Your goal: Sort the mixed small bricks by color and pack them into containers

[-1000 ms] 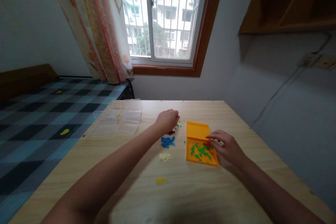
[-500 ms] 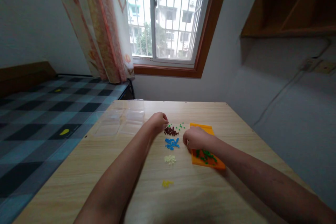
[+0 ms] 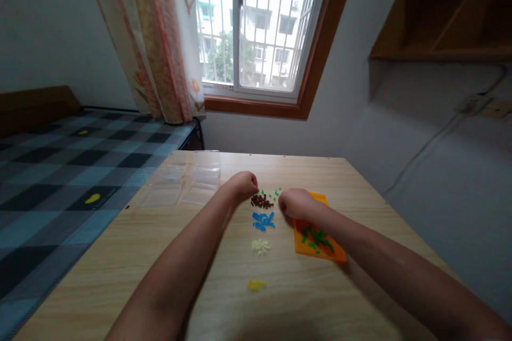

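Green bits [image 3: 317, 236]: many in the orange box [image 3: 301, 248], some loose on the surface [image 3: 228, 266].
Brown bits [image 3: 262, 201], blue bits [image 3: 263, 220], pale bits [image 3: 260, 246], yellow bits [image 3: 255, 284]: piled outside the box.
Left hand [image 3: 245, 183], right hand [image 3: 296, 203]: curled by loose ones; can't tell if either grip pinches any.

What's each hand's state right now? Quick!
Left hand: curled by the brown pieces; fully closed or holding anything, can't tell.
Right hand: curled by the orange case; fully closed or holding anything, can't tell.
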`<state>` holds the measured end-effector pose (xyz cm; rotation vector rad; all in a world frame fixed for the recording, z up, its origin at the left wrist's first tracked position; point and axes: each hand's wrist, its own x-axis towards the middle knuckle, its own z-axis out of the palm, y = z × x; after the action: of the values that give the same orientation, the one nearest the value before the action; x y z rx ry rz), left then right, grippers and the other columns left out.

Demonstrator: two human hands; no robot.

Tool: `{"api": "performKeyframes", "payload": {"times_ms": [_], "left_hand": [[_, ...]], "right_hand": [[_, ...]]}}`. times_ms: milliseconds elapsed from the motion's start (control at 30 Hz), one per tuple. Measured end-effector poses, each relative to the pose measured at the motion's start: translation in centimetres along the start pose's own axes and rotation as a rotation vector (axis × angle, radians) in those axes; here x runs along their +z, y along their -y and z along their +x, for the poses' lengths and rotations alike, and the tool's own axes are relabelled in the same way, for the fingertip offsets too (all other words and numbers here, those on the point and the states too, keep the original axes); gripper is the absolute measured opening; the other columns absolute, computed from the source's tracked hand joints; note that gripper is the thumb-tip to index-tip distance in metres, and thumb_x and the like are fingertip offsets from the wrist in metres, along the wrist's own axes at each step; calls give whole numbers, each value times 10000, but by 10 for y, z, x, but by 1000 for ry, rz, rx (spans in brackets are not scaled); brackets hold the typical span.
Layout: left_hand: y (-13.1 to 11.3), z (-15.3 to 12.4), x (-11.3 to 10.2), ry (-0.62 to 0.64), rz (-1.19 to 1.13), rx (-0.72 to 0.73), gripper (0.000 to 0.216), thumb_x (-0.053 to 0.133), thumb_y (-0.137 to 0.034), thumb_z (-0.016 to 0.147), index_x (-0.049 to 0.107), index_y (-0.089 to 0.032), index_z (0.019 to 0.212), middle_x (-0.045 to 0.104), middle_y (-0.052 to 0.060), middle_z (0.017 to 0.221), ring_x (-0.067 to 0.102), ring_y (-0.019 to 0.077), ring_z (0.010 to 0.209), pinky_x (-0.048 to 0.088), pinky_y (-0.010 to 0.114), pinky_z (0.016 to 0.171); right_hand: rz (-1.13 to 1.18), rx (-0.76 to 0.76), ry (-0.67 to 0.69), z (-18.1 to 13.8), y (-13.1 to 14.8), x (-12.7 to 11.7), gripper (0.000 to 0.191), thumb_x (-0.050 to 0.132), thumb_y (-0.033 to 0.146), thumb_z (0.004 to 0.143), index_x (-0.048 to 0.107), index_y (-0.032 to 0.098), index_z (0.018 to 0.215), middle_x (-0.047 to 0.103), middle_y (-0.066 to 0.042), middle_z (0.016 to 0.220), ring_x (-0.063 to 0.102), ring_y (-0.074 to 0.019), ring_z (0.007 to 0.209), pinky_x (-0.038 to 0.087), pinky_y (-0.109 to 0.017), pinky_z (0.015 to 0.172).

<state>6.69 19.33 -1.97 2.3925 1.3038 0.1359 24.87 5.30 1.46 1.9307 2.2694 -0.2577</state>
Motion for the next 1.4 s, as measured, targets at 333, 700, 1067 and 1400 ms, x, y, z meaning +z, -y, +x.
{"api": "performKeyframes", "payload": {"times_ms": [333, 700, 1067, 1400], "left_hand": [[8, 2, -2, 40, 1, 58, 215, 697, -378, 665, 731, -196, 774, 704, 8, 725, 594, 139, 646, 404, 227, 589], [1, 6, -1, 6, -18, 156, 317, 667, -431, 753, 750, -214, 969, 702, 18, 829, 609, 149, 722, 416, 225, 633], [-2, 14, 1, 73, -81, 263, 238, 668, -255, 721, 797, -215, 917, 709, -9, 754, 574, 120, 657, 394, 208, 611], [2, 8, -5, 66, -64, 229, 374, 682, -200, 700, 780, -216, 1060, 746, -2, 834, 615, 124, 683, 435, 197, 650]], "right_hand": [[200, -16, -132, 35, -37, 4, 261, 680, 199, 779, 731, 210, 1035, 728, -41, 966, 650, -160, 850, 416, -212, 685], [187, -241, -48, 48, -45, 7, 766, 822, 346, 684, 550, 228, 1390, 617, -97, 1174, 616, -203, 976, 457, -241, 804], [307, -315, -123, 67, -67, 7, 549, 803, 298, 726, 664, 215, 1251, 626, -58, 1032, 585, -154, 879, 450, -231, 765], [245, -354, -8, 66, -71, -1, 684, 812, 271, 657, 643, 202, 1317, 655, -89, 1139, 610, -209, 1006, 476, -283, 907]]}}
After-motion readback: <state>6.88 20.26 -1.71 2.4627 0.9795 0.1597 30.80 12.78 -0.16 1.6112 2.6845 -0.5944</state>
